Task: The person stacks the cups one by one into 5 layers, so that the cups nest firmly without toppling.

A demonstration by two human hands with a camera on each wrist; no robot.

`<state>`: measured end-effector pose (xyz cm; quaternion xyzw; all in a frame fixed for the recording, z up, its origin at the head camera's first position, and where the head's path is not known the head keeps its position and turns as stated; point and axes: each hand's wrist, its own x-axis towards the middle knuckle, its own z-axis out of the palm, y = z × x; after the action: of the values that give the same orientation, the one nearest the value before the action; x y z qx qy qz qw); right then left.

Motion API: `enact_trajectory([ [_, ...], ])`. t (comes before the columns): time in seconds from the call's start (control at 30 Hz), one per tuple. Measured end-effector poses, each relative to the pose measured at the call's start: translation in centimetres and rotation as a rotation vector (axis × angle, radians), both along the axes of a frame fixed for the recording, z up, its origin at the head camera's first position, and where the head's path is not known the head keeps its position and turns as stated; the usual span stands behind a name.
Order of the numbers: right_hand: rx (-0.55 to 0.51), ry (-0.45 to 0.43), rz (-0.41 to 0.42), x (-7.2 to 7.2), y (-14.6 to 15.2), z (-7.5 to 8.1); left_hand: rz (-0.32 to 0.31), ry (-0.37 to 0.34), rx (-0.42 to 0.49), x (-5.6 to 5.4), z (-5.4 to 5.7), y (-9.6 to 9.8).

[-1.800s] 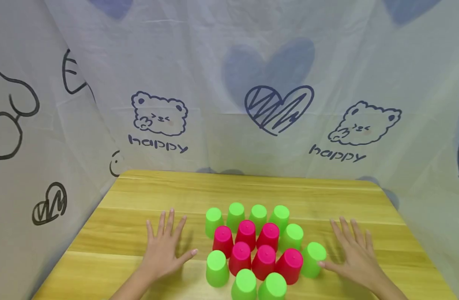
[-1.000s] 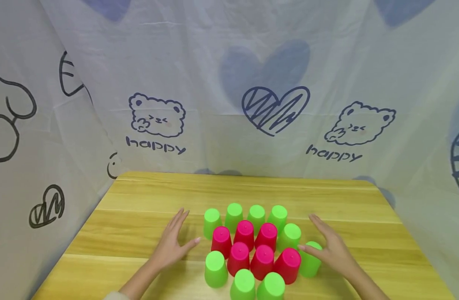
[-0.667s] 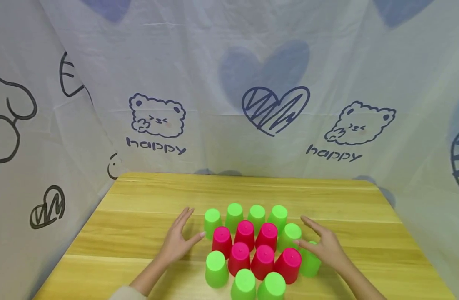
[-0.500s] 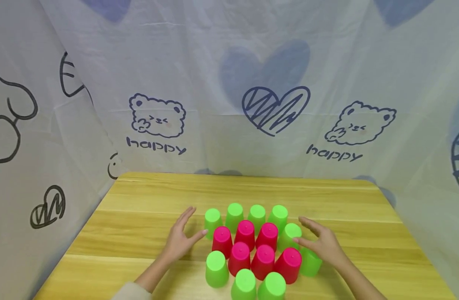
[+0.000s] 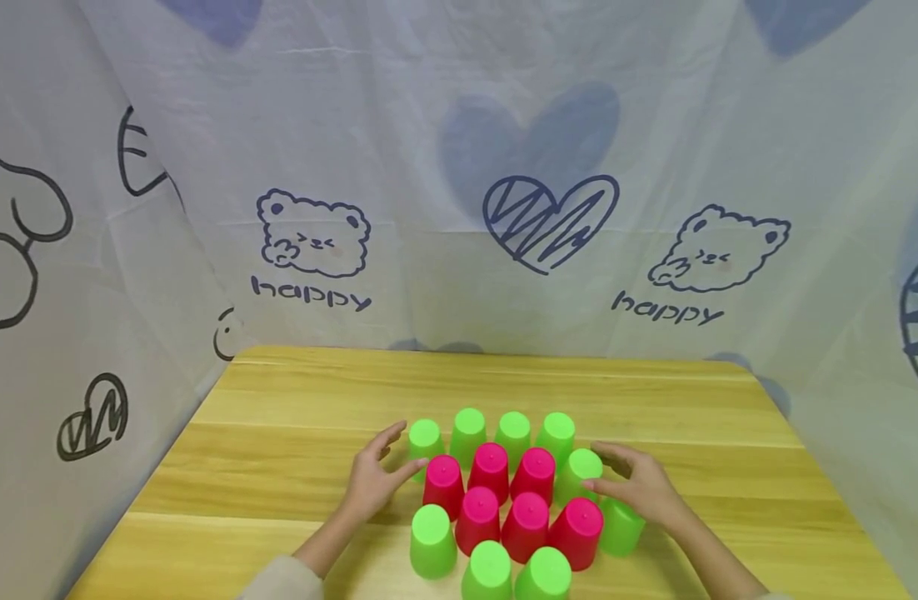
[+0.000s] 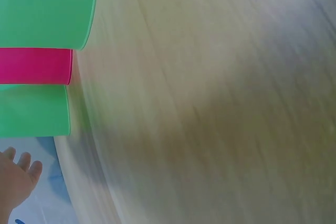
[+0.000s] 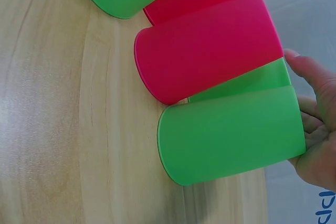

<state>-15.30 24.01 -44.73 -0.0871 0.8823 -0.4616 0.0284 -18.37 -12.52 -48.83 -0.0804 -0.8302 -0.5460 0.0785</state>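
Note:
Several upside-down green and red cups stand grouped on the table. My left hand point(image 5: 375, 479) is at the far-left green cup point(image 5: 426, 440), fingers bent beside it, its thumb tip overlapping the cup's front near a red cup point(image 5: 443, 487). Across the group, my right hand point(image 5: 645, 485) straddles a green cup point(image 5: 581, 475), thumb in front and fingers behind, with a gap between them. Another green cup point(image 5: 620, 529) is partly hidden below that hand. In the right wrist view, the hand point(image 7: 321, 121) shows beyond the tops of a green cup point(image 7: 231, 137) and a red cup point(image 7: 210, 51).
Green cups also line the back, such as one green cup point(image 5: 469, 433), and the front, such as another green cup point(image 5: 432, 542). The wooden table point(image 5: 279, 400) ends against a white printed cloth point(image 5: 429, 250) at the back and sides.
Both hands have come inward from outside the group, left hand rightward and right hand leftward. Their spread fingers have bent toward the cups. The cups stand as before.

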Motion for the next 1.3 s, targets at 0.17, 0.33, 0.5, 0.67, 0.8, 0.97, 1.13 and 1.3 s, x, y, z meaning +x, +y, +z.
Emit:
enact_trajectory([
  [0.17,0.006,-0.004,0.015,-0.1,0.1,0.0,0.006,-0.008,0.049,-0.2,-0.3,0.3],
  [0.33,0.005,-0.008,0.026,-0.2,0.2,-0.1,0.012,-0.022,0.087,-0.5,-0.7,0.5],
  [0.5,0.000,-0.009,0.030,-0.3,0.3,-0.2,0.005,-0.037,0.090,-0.8,-0.8,0.6],
  [0.67,0.003,0.000,0.046,-0.5,0.4,-0.5,-0.007,-0.035,0.086,-1.0,-1.0,0.6],
  [0.8,-0.001,0.001,0.046,-0.6,0.4,-0.6,-0.010,-0.021,0.088,-1.1,-1.1,0.7],
  [0.97,0.001,0.005,0.052,-0.7,0.3,-0.6,-0.013,0.001,0.091,-1.2,-1.3,0.9],
  [1.13,0.011,0.017,0.050,-0.7,0.3,-0.6,-0.011,0.008,0.087,-1.1,-1.3,1.1],
  [1.3,0.012,0.016,0.031,-0.7,0.3,-0.6,-0.014,0.004,0.093,-1.2,-1.3,1.2],
])
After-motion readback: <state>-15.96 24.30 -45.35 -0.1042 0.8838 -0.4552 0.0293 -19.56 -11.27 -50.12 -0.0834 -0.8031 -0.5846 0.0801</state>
